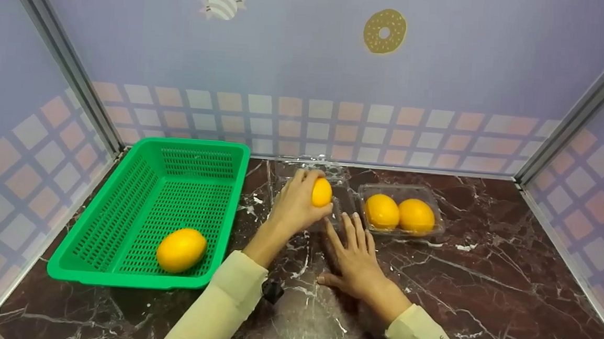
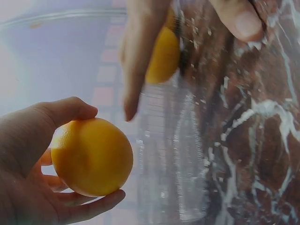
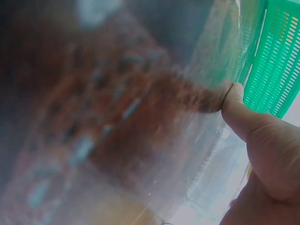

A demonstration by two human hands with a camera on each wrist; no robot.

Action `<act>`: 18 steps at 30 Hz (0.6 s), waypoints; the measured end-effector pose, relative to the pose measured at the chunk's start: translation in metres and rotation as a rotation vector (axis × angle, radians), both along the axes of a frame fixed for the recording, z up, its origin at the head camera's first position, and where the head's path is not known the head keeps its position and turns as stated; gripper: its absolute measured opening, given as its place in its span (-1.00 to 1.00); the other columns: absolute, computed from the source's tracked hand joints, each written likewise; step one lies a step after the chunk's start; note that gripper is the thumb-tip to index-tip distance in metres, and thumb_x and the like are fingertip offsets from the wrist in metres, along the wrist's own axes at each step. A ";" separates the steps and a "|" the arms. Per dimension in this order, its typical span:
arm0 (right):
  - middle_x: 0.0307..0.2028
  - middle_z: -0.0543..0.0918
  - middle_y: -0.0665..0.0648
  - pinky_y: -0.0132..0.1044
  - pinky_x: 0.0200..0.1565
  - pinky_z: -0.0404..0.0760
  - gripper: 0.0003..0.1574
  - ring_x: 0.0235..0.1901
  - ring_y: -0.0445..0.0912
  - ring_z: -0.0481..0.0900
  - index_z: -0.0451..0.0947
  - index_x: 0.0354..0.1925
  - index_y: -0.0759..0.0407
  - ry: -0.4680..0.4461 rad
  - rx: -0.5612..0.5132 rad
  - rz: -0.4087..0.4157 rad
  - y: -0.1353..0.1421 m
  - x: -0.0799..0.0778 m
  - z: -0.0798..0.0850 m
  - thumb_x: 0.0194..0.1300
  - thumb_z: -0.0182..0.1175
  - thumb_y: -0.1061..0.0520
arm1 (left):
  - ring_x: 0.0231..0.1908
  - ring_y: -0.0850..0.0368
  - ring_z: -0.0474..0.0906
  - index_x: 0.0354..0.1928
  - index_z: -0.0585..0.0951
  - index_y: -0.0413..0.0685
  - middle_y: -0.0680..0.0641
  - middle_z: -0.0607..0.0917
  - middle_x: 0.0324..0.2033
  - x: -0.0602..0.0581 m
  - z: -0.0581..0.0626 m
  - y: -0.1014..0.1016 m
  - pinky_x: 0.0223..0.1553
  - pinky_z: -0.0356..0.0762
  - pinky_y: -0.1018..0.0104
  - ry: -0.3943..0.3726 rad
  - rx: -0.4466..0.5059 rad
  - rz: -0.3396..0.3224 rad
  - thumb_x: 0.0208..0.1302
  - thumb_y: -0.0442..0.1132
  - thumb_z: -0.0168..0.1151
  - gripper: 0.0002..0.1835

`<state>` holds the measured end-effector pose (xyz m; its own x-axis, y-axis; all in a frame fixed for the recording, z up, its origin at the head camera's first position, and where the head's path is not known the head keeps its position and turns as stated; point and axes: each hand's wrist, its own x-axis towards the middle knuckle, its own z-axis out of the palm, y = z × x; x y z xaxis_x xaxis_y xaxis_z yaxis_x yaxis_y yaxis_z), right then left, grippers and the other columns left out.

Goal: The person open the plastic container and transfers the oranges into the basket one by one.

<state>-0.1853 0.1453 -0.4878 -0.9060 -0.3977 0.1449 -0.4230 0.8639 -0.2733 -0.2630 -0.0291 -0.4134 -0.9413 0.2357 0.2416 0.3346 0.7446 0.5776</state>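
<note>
My left hand [image 1: 295,203] grips an orange [image 1: 322,193] between thumb and fingers, over a clear plastic clamshell box [image 1: 345,201] whose lid stands raised at the back. The left wrist view shows the same orange [image 2: 93,157] held from the side, its skin smooth and yellow-orange. My right hand [image 1: 355,264] has its fingers extended, fingertips right at the box's front right edge, and holds nothing. To the right, a second clear box [image 1: 404,189] contains two oranges [image 1: 381,211] side by side.
On the left stands a green perforated basket [image 1: 238,202] with one orange [image 1: 181,250] near its front right corner. Patterned panels [image 1: 307,75] close off the back and both sides of the dark marbled tabletop [image 1: 483,296].
</note>
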 end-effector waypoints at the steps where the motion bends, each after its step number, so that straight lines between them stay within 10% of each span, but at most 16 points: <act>1: 0.61 -0.05 0.54 0.46 0.52 0.03 0.50 0.62 0.46 -0.20 -0.01 0.69 0.11 0.006 0.001 -0.002 0.000 0.000 0.000 0.07 0.60 -0.29 | 0.10 -0.15 0.60 0.40 0.51 0.04 -0.16 0.57 0.20 0.002 0.002 -0.001 -0.02 0.72 -0.03 0.004 0.002 -0.002 0.20 -0.09 0.54 -0.28; 18: 0.49 0.17 0.58 0.38 0.52 0.15 0.57 0.56 0.47 0.03 -0.01 0.67 0.11 0.098 0.035 -0.050 -0.002 0.004 -0.002 -0.03 0.65 -0.32 | 0.09 -0.17 0.63 0.36 0.56 -0.01 -0.17 0.59 0.23 0.048 0.038 -0.052 0.06 0.71 -0.09 0.130 0.098 0.020 0.16 -0.08 0.60 -0.28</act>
<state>-0.1813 0.1430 -0.4897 -0.9069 -0.3591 0.2202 -0.4026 0.8927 -0.2024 -0.2147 -0.0814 -0.3757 -0.9051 0.1863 0.3821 0.3965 0.6943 0.6006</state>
